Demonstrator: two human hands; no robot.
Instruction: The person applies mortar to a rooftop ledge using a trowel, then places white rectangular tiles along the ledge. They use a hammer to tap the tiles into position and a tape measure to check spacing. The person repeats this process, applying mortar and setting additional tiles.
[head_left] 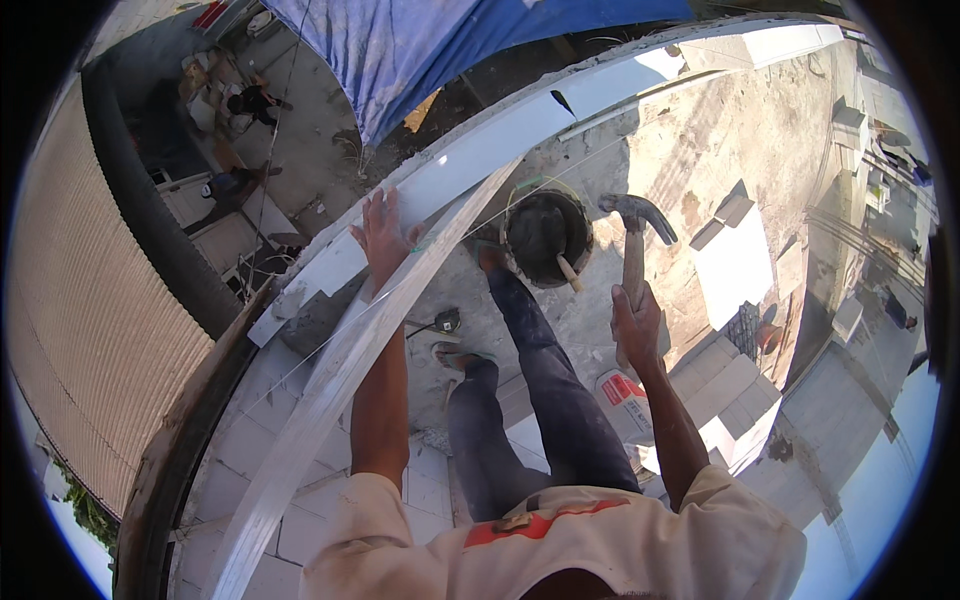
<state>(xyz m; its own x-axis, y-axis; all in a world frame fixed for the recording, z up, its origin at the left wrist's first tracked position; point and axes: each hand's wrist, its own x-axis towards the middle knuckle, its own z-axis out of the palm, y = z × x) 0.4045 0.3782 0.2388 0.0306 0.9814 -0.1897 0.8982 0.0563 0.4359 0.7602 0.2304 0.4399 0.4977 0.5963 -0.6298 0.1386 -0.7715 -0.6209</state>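
Right of the round dark bucket (582,224), a metal claw hammer (634,240) is gripped by its wooden handle (633,265), enclosed in the fingers of the right hand (637,325). Left of the bucket, the left hand (384,240) is laid, fingers spread, on the white block wall (480,160); whether the long pale board (366,365) is touched cannot be told.

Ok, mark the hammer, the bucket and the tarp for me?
Hammer (634,258): head view, on the handle just below the metal head.
Bucket (577,234): head view, on the inner wall at its right side.
Tarp (420,52): head view, on the middle of the blue sheet.
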